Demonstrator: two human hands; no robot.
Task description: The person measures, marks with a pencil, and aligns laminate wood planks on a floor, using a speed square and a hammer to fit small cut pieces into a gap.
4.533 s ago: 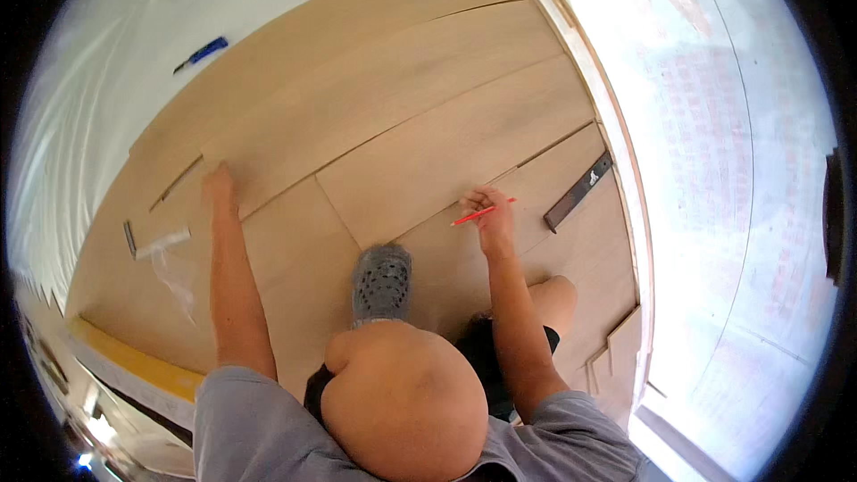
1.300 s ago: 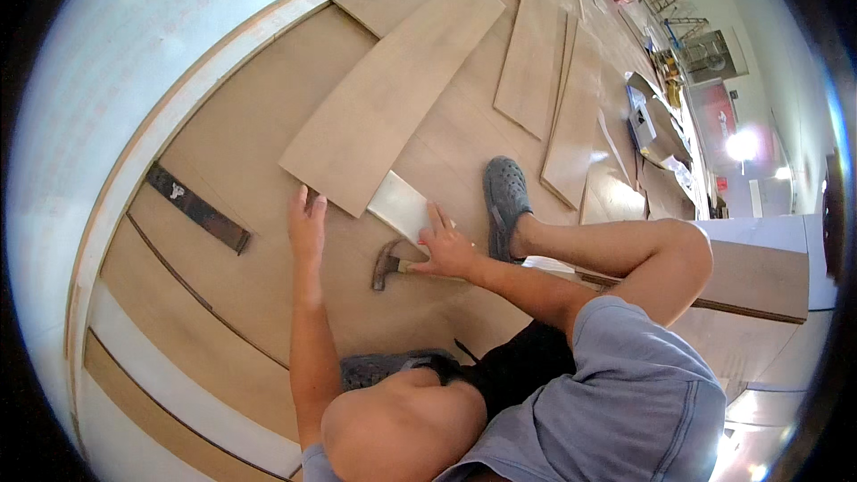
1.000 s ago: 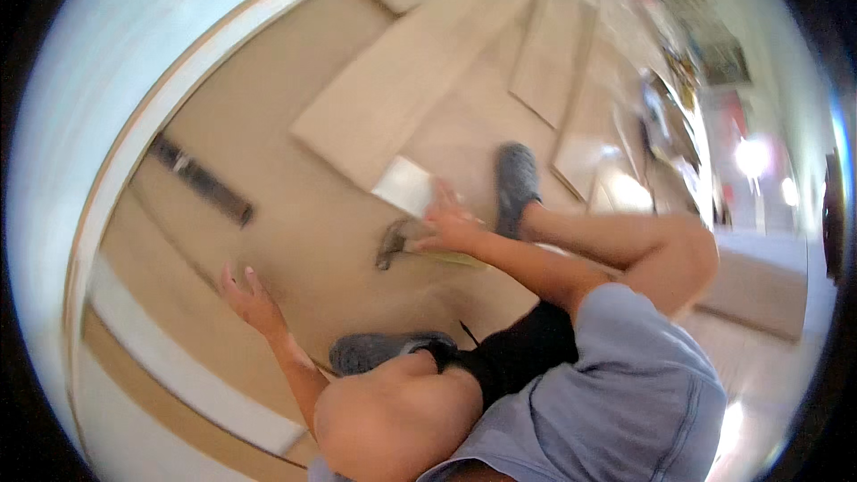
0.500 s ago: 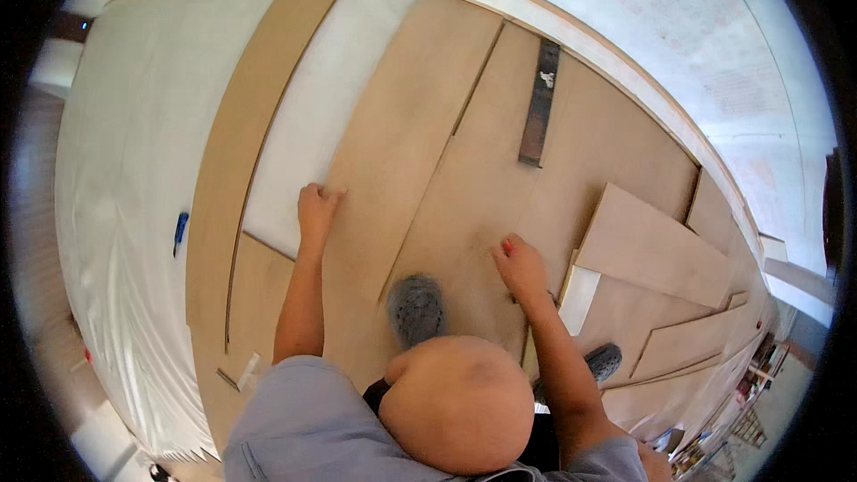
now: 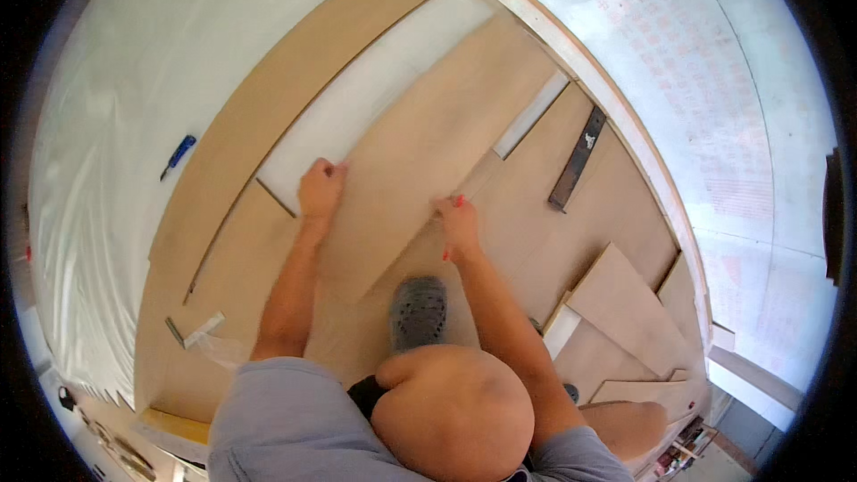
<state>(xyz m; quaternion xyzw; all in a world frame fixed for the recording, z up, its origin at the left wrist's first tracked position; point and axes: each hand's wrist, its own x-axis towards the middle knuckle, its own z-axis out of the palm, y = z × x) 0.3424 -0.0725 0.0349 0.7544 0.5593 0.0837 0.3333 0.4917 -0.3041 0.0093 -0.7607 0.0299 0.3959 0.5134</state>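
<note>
At the far left, one blue-handled tool [image 5: 181, 153] lies on white sheeting [image 5: 98, 214], near the outer edge of one long board [image 5: 277, 94]. Lower down sit one small dark metal piece [image 5: 175, 332] and, touching or nearly touching it, one pale strip [image 5: 205, 326]. Right of the long board runs one broad band of white underlay [image 5: 357, 98], open room along the left side of one tan plank [image 5: 437, 125].

The left hand [image 5: 317, 192] is at that plank's left edge, fingers curled in; blur makes it hard to say whether they are pinched on the edge or only resting against it. The plank lies between the two hands, slanting away toward the upper right, its near end close to one grey clog [image 5: 418, 312]. The right hand [image 5: 460, 223] is closed around one red pencil [image 5: 446, 255], fingertips at the plank's right edge.

Beyond that hand, one narrow white gap [image 5: 533, 120] separates the plank's far part from the neighbouring flooring. Further right come one dark flat bar [image 5: 578, 161], then one short board [image 5: 634, 308] with one pale block [image 5: 561, 328] at its left side. White edging [image 5: 629, 129] bounds the floor beyond the bar.
</note>
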